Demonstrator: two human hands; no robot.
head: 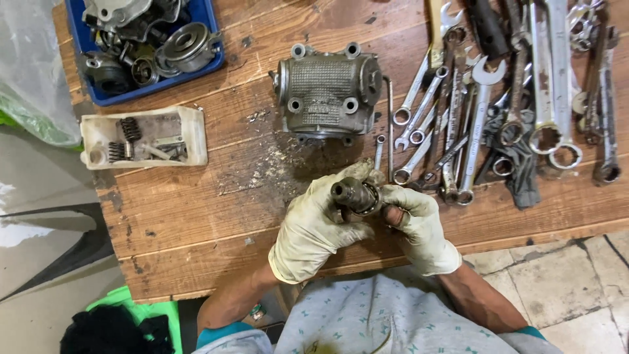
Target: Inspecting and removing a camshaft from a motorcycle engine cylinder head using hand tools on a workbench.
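Camshaft [354, 195] sits gripped between both gloved hands just above the tabletop [196, 216] edge, at 6 o'clock from the cylinder head [327, 95]. My left hand [314, 229] wraps its fingers around the shaft; my right hand [416, 223] pinches the bearing end. I'd judge a steady left grip matters while the right works the bearing. Wrenches [485, 98] lie at 2 o'clock.

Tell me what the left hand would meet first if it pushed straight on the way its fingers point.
The left hand, gripping the metal shaft part, points up and right. Straight on, it would probably first meet the small wrenches lying just beyond, though height above the wooden bench is unclear.
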